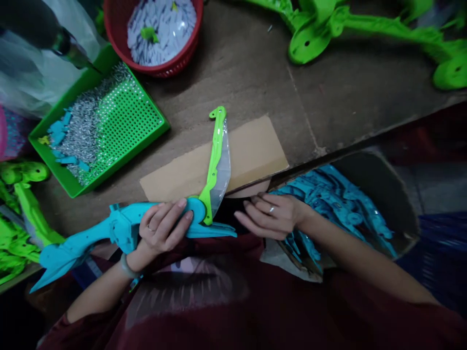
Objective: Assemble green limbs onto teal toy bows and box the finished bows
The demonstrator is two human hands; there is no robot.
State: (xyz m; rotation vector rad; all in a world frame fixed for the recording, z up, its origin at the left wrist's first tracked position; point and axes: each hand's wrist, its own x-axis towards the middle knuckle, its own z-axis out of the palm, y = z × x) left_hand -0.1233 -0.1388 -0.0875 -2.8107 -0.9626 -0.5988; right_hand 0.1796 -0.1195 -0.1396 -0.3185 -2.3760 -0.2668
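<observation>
The blue plastic piece (122,227) is at the near side of the cardboard strip (253,153), gripped by the left hand (164,226). A lime-green arm (214,160) meets its disc and extends over the cardboard strip. The right hand (273,215), fingers bent, is just off the strip's near edge; whether it pinches anything, I cannot tell.

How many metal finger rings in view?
2: one thin metal ring on the left hand, one shiny metal ring on the right hand. Curled fingers could hide more.
</observation>
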